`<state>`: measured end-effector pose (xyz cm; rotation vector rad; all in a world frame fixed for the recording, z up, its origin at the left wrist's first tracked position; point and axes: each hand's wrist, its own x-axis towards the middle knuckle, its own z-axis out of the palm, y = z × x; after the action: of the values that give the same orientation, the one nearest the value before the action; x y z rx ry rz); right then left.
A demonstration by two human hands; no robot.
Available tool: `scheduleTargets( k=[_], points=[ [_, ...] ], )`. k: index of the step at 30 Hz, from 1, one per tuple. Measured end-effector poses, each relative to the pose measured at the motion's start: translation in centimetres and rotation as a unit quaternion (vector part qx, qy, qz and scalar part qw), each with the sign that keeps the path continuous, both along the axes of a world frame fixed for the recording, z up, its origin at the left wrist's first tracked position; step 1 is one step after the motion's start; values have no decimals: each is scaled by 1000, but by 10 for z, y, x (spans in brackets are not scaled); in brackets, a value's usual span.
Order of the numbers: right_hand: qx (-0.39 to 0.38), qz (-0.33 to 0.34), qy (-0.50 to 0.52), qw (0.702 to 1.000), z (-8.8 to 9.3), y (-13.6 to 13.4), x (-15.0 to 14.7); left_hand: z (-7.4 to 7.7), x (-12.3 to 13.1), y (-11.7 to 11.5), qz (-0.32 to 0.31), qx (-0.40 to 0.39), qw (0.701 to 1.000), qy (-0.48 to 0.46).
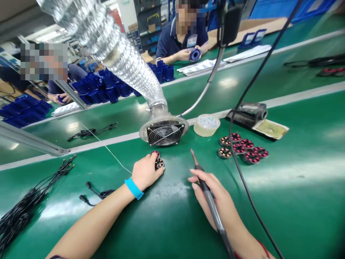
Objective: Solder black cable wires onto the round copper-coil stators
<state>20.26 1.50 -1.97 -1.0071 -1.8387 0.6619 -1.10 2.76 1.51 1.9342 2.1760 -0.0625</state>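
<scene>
In the head view my left hand (145,171), with a blue band at the wrist, is closed round a pair of small round motor stators (159,163) on the green bench. They have red and dark windings, and my fingers partly cover them. My right hand (212,190) grips a soldering iron (207,194) like a pen. Its tip points up and away, to the right of the stators and apart from them. A thin pale strand of solder wire (115,157) runs down to my left hand.
A fume extractor fan (165,135) on a foil duct (126,54) stands ahead. Rightward are a tape roll (206,126), more stators (252,154), a soldering iron stand (249,114) and a hanging black cord (239,172). Black cables (24,208) lie left. Co-workers handle blue parts beyond.
</scene>
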Motion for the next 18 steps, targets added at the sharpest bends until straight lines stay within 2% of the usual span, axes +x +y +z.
scheduleTargets(
  k=[3,5,7,10,14,16,18],
  points=[
    [23,13,-2,1000,-1,1,1,8,-30,5,47,8,999,2],
    [38,22,-6,999,-2,3,1,13,-57,16,90,20,996,6],
    [57,26,-9,998,-1,6,0,16,-83,39,120,40,992,2],
    [97,25,-15,995,1,12,-4,19,-105,90,131,78,988,-23],
    [126,-11,-25,992,-4,23,-6,20,-95,161,104,113,985,-78],
    [133,-41,-27,990,-10,29,-6,19,-81,185,75,114,984,-114],
    [140,-70,-29,987,-17,34,-7,17,-69,200,46,113,981,-148]
  ],
)
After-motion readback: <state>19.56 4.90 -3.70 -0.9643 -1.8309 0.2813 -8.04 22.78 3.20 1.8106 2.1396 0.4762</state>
